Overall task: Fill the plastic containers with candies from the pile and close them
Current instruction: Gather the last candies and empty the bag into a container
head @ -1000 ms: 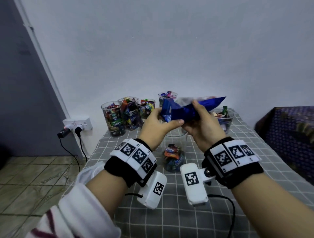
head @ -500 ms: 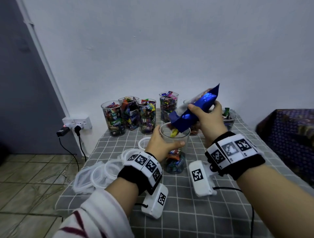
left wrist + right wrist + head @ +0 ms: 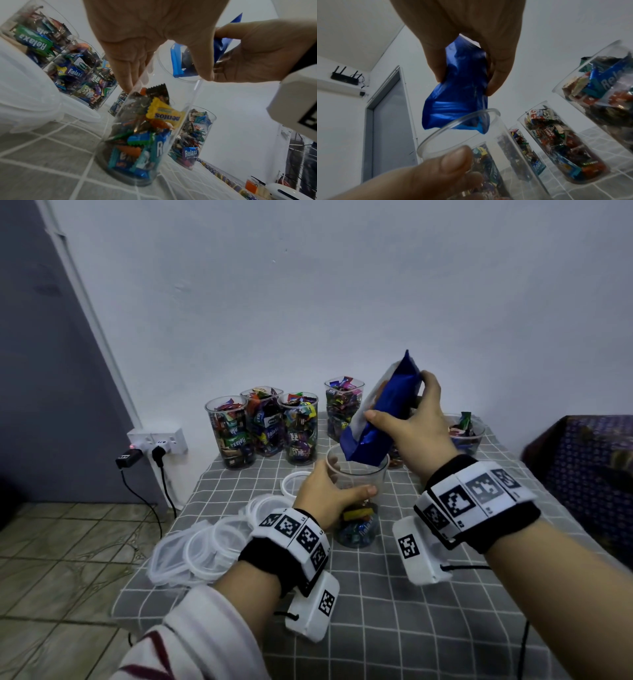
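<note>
A tall clear plastic container [image 3: 358, 508] [image 3: 150, 135] [image 3: 471, 148] stands mid-table, about half full of wrapped candies. My left hand [image 3: 334, 494] grips its upper part, thumb on the near side. My right hand [image 3: 411, 422] holds a shiny blue candy bag [image 3: 380, 416] [image 3: 458, 97] tipped steeply, mouth down inside the container's rim. In the left wrist view the blue bag's mouth [image 3: 181, 66] sits in the opening. Several full open containers [image 3: 267, 426] stand at the back.
A heap of clear lids [image 3: 212, 539] lies at the table's left edge, with one lid [image 3: 296, 482] beside the held container. A low tub of candies [image 3: 466, 433] stands at the back right. A wall socket with plugs [image 3: 154, 443] is left of the checked tablecloth [image 3: 394, 628].
My left hand left the bag and took hold of the container. My right hand tipped the bag from flat to steeply upended, its mouth now lower inside the rim.
</note>
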The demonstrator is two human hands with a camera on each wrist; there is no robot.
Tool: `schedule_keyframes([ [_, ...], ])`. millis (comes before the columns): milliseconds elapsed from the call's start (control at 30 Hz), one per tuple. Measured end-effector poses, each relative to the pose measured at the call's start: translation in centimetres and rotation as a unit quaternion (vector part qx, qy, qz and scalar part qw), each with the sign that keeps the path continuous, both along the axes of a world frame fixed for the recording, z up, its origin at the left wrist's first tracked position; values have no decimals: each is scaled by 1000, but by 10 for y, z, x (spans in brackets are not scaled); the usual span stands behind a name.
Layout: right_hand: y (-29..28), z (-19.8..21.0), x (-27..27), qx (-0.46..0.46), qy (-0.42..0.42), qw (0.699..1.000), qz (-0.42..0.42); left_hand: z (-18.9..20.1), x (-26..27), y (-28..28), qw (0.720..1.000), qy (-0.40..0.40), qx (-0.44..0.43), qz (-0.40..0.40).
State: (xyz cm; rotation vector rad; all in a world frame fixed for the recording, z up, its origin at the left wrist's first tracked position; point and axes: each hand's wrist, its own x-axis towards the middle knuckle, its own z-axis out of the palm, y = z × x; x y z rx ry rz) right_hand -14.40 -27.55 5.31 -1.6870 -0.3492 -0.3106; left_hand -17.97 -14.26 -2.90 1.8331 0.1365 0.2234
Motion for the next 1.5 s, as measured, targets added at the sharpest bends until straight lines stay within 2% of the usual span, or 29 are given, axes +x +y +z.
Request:
schedule_keyframes([
  [167,1,3,-4,-78,-39,996,6,1,-3,0,1000,-20,-5,-19],
  [300,6,4,-1,-121,-24,992,5,-1,-2,2,999,-29,-23,-23],
  [467,9,5,2,-153,-24,988,24,14,-3,12,992,-25,-62,-106],
  [633,7,8,0,-137,-29,988,59,47,9,33,989,-35,15,-143],
  [700,8,10,-2,-122,-28,989,76,54,13,32,987,-42,14,-158],
  [900,7,16,1,-100,-11,989,104,57,18,28,987,-73,40,-137],
  [1067,2,15,4,-53,32,990,128,56,19,25,990,-112,17,-87],
  [1200,0,9,6,-59,71,982,165,55,19,21,988,-129,-4,-79],
  [1367,0,4,8,-70,59,986,139,52,17,19,987,-112,-29,-108],
  [1500,2,6,9,-44,50,991,117,48,15,18,988,-97,-6,-124],
])
